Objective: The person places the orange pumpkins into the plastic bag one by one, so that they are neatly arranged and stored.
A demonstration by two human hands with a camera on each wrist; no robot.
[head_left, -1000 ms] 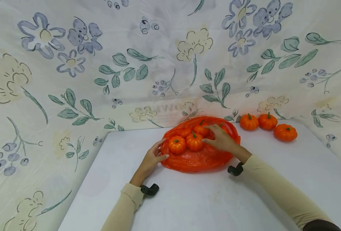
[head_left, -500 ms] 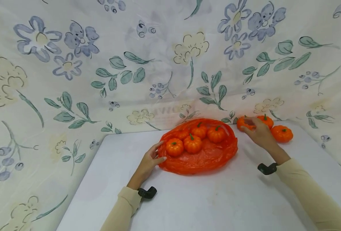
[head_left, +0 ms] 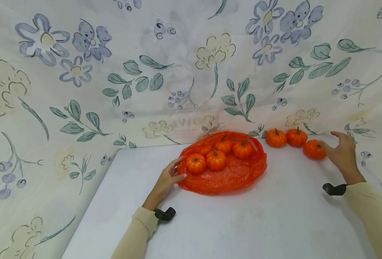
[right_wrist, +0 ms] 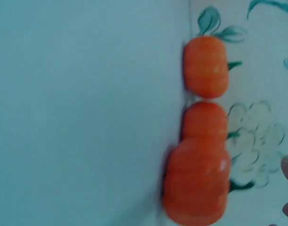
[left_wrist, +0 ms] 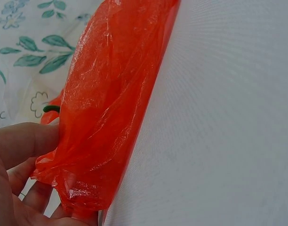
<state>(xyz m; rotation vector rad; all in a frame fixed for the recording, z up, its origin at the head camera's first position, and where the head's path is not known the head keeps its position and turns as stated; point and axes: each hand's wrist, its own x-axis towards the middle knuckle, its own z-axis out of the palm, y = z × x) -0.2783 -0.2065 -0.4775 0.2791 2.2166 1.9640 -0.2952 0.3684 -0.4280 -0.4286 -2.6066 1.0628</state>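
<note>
A red plastic bag (head_left: 233, 180) lies spread on the table with several small orange pumpkins (head_left: 216, 160) with green stems on it. At the bag's left edge, my left hand (head_left: 166, 181) grips the film; in the left wrist view, its thumb (left_wrist: 28, 141) and fingers hold the gathered bag (left_wrist: 111, 94). My right hand (head_left: 343, 153) is at the far right, fingers spread and holding nothing. Its thumb overlaps the right side of a pumpkin (head_left: 314, 149); contact is unclear. Two more pumpkins (head_left: 276, 137) stand behind, side by side.
The white table (head_left: 242, 223) runs back to a floral cloth (head_left: 184, 72) hanging behind it. In the right wrist view the three loose pumpkins (right_wrist: 198, 181) line up close to that cloth.
My right hand has left a pumpkin on the bag's right side, passed over the rear loose pumpkins and reached the rightmost one. My left hand stays at the bag's left edge.
</note>
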